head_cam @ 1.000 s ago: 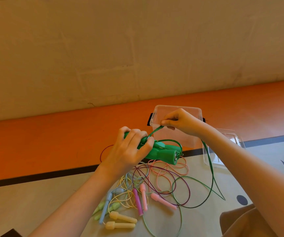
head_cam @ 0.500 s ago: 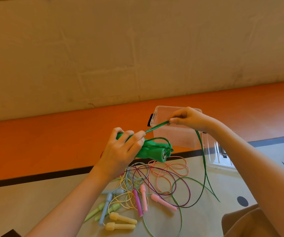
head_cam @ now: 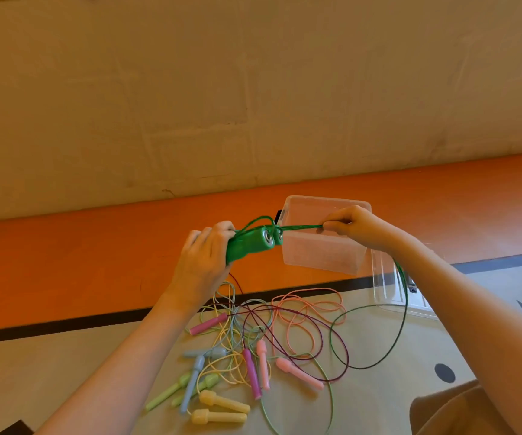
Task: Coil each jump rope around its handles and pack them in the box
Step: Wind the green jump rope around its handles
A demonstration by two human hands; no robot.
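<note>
Orange flooring [head_cam: 65, 262] is backing a clear plastic box [head_cam: 322, 255], seemingly holding nothing, at twelve o'clock of the tangled ropes [head_cam: 253, 340]. Left hand [head_cam: 203, 259] is clenching the green handles [head_cam: 253, 243]; right hand [head_cam: 354, 227] is pinching the green cord [head_cam: 300, 228].

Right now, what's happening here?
A person is coiling the green jump rope. The left hand clamps both green handles together; the right hand pulls the green cord taut from them. The clear box behind looks empty. Pastel ropes lie tangled on the floor, uncoiled.
</note>
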